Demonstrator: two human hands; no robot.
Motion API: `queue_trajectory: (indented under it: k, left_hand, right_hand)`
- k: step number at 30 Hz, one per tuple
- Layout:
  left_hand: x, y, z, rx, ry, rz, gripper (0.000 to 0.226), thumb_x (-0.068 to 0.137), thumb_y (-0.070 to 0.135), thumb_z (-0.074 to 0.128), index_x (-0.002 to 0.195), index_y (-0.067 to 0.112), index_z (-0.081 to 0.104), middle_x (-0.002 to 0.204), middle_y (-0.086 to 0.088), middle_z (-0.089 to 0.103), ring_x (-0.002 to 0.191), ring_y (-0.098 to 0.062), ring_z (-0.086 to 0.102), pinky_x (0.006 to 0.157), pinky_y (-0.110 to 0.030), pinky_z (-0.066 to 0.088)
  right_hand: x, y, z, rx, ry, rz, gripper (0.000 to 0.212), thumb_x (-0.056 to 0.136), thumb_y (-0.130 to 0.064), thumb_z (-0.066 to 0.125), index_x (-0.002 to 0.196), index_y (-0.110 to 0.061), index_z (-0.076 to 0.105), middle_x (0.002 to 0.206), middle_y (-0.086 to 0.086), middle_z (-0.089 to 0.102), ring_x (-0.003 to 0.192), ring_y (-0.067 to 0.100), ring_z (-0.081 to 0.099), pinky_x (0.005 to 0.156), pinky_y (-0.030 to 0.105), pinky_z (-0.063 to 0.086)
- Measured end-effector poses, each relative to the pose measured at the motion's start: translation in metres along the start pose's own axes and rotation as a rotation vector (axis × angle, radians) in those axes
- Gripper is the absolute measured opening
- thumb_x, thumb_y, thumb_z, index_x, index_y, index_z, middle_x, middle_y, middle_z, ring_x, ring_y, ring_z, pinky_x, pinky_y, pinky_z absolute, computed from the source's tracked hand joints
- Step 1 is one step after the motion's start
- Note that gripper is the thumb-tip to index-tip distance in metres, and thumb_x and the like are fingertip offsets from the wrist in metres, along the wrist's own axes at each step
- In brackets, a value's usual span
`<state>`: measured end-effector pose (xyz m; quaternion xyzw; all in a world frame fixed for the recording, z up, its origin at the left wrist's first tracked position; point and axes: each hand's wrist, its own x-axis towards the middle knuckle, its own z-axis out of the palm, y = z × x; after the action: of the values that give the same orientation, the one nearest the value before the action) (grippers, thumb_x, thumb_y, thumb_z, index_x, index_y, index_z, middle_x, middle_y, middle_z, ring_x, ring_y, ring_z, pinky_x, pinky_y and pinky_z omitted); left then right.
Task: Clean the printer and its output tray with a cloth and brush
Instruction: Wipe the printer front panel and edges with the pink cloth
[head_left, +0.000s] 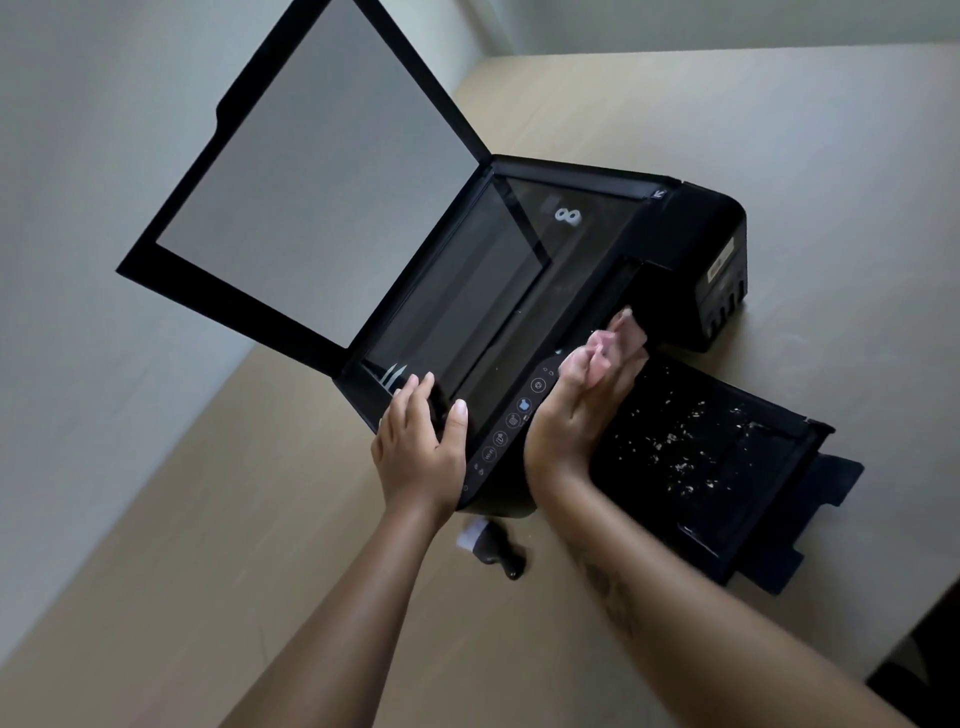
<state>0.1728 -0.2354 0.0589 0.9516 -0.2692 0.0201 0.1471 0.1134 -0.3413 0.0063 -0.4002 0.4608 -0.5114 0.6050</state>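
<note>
Risk: right hand (576, 410) clamped on cloth (618, 338) (blurred, looks like a fist) at printer (722, 228) front edge can sweep grit onto the crumb-strewn tray (727, 467) or press panel (511, 421) buttons; left hand (421, 447), fingers flat on the glass (467, 312) corner, may smear it; brush (498, 551) lies on table (779, 130).

A pale wood-grain table (779, 130) stands in a corner, against a plain off-white wall (78, 218) at left and another behind. The light is soft and even. Past its right edge lies a dark patch (927, 670), perhaps floor.
</note>
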Motion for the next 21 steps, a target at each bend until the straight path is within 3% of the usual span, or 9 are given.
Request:
queue_trajectory:
  k: [3,6,8,9,10,12,15,19,21]
  left_hand:
    - [0.000,-0.002,0.000,0.006,0.007,0.002,0.065,0.088,0.057,0.034,0.146,0.027,0.039,0.156,0.006,0.032,0.145,-0.014,0.022,0.117,-0.040,0.016]
    - [0.001,-0.002,0.001,0.008,0.011,0.006,0.065,0.088,0.057,0.035,0.145,0.027,0.040,0.155,0.005,0.033,0.145,-0.014,0.023,0.117,-0.040,0.018]
    - [0.000,-0.001,0.001,0.009,0.011,0.011,0.065,0.088,0.057,0.034,0.145,0.027,0.039,0.156,0.005,0.032,0.145,-0.014,0.022,0.117,-0.040,0.017]
    - [0.000,-0.001,0.000,0.007,0.008,0.009,0.065,0.088,0.057,0.034,0.146,0.027,0.039,0.156,0.005,0.032,0.145,-0.014,0.022,0.117,-0.040,0.017]
    - [-0.001,0.000,0.000,0.004,0.003,0.006,0.065,0.088,0.057,0.034,0.146,0.027,0.038,0.156,0.005,0.031,0.145,-0.014,0.021,0.117,-0.040,0.016]
    - [-0.001,0.001,0.000,0.003,-0.002,0.005,0.065,0.089,0.057,0.034,0.146,0.028,0.038,0.157,0.006,0.029,0.145,-0.014,0.020,0.118,-0.041,0.015]
    - [-0.001,0.001,0.001,0.006,-0.002,-0.006,0.065,0.088,0.058,0.033,0.146,0.029,0.037,0.157,0.007,0.028,0.145,-0.014,0.020,0.117,-0.041,0.015]
    - [0.000,0.001,0.002,0.009,0.009,-0.012,0.065,0.088,0.059,0.034,0.145,0.029,0.038,0.156,0.006,0.030,0.145,-0.015,0.021,0.117,-0.040,0.016]
    - [0.000,0.001,0.002,0.017,0.010,-0.009,0.065,0.088,0.059,0.033,0.145,0.029,0.038,0.156,0.006,0.031,0.144,-0.015,0.022,0.116,-0.040,0.016]
  right_hand:
    - [-0.062,0.002,-0.014,0.066,-0.130,-0.044,0.052,0.099,-0.019,0.037,0.149,-0.006,0.028,0.149,0.007,0.029,0.130,-0.001,0.037,0.105,0.011,0.027]
    - [-0.092,0.008,-0.022,0.043,-0.227,-0.062,0.054,0.101,-0.028,0.036,0.153,-0.021,0.022,0.153,-0.002,0.021,0.126,0.022,0.043,0.105,0.022,0.034]
    - [-0.073,0.009,-0.016,-0.001,-0.207,-0.053,0.058,0.099,-0.035,0.033,0.154,-0.023,0.020,0.156,0.000,0.020,0.135,0.028,0.037,0.111,0.037,0.033]
    - [-0.055,0.006,-0.012,-0.015,-0.164,-0.054,0.060,0.098,-0.037,0.032,0.154,-0.020,0.020,0.157,0.003,0.020,0.142,0.024,0.029,0.116,0.039,0.028]
    - [-0.031,0.002,-0.008,-0.027,-0.098,-0.066,0.061,0.098,-0.038,0.031,0.154,-0.016,0.023,0.156,0.004,0.023,0.144,0.011,0.024,0.118,0.032,0.023]
    - [0.026,-0.007,-0.002,-0.016,0.012,-0.084,0.061,0.095,-0.038,0.032,0.147,-0.005,0.037,0.143,0.007,0.039,0.128,-0.009,0.033,0.110,0.016,0.026]
    - [0.066,-0.010,0.002,0.032,0.086,-0.087,0.054,0.093,-0.035,0.035,0.123,0.007,0.052,0.118,0.021,0.054,0.108,0.018,0.053,0.099,0.035,0.043]
    - [0.014,0.001,0.000,0.022,0.025,-0.053,0.050,0.098,-0.035,0.037,0.135,-0.002,0.044,0.145,0.006,0.034,0.132,-0.004,0.031,0.112,0.027,0.029]
    - [-0.030,0.006,-0.009,0.003,-0.078,-0.014,0.052,0.099,-0.037,0.035,0.143,-0.009,0.035,0.152,0.000,0.024,0.142,-0.002,0.019,0.116,0.026,0.021]
